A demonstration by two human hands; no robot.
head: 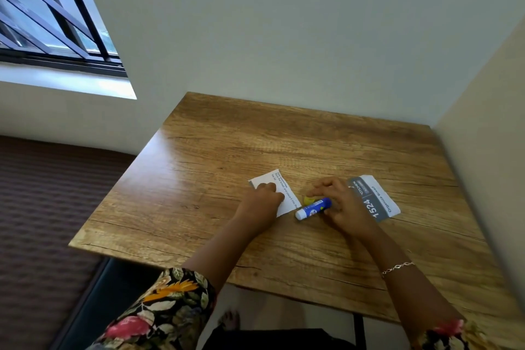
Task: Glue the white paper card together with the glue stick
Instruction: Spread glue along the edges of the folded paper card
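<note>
My left hand (pixel 262 199) presses flat on the folded white paper card (pixel 279 193); my right hand (pixel 339 202) fingers curl around the smooth blue glue stick (pixel 312 209) on the woodgrain surface (pixel 227 150).

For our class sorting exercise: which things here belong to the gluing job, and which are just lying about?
Belong to the job:
white paper card, under the left hand
glue stick, by the right hand
yellow cap

Just lying about:
grey and white printed card

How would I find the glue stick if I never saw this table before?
Look at the wooden table in the corner, then at the two hands near its middle. The glue stick lies under the right hand, between two paper cards. It is the only blue tube, with a white end.
</note>
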